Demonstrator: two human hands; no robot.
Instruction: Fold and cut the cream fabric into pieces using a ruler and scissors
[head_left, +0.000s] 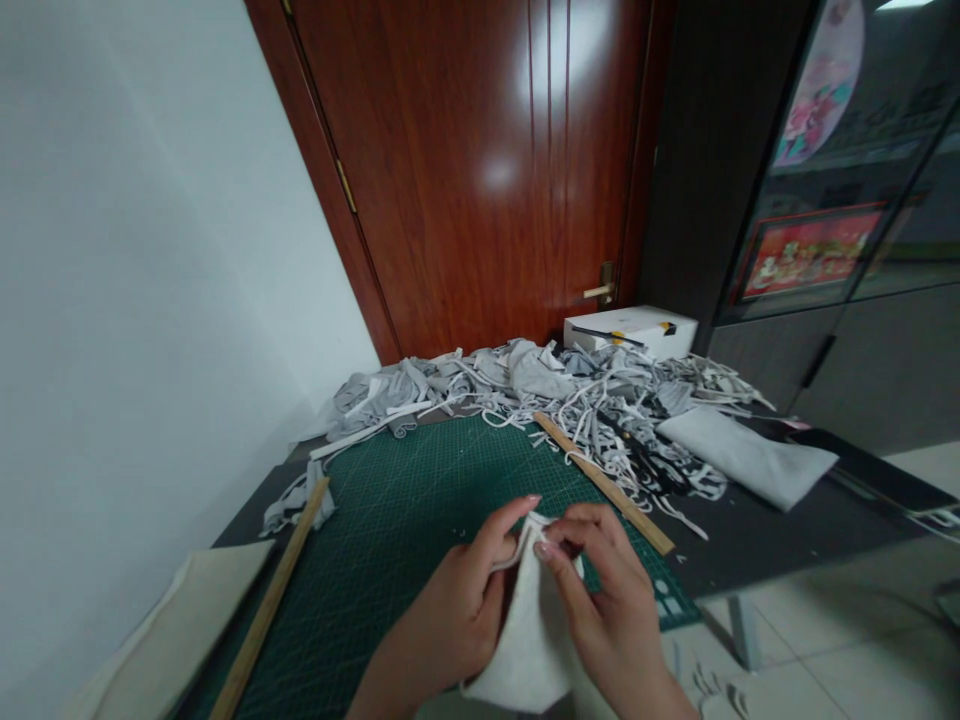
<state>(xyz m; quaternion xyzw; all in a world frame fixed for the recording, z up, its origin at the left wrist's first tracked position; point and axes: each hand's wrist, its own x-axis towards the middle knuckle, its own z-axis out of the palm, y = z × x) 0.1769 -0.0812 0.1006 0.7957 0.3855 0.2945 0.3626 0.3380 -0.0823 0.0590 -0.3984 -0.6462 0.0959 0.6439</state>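
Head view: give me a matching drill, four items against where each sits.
Things:
1. white fabric piece
2. wooden ruler
3. white box
4. cutting mat

Places:
A. by the door, behind the scrap pile
B. pinched between both hands
C. flat under the hands, green
D. slanted along the mat's right edge

Pairs: 1-B, 2-D, 3-A, 4-C

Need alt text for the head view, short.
Both hands, left hand and right hand, pinch the top edge of a white felt piece over a green cutting mat. Behind lie a pile of grey fabric strips, two wooden rulers, and a red-brown door.
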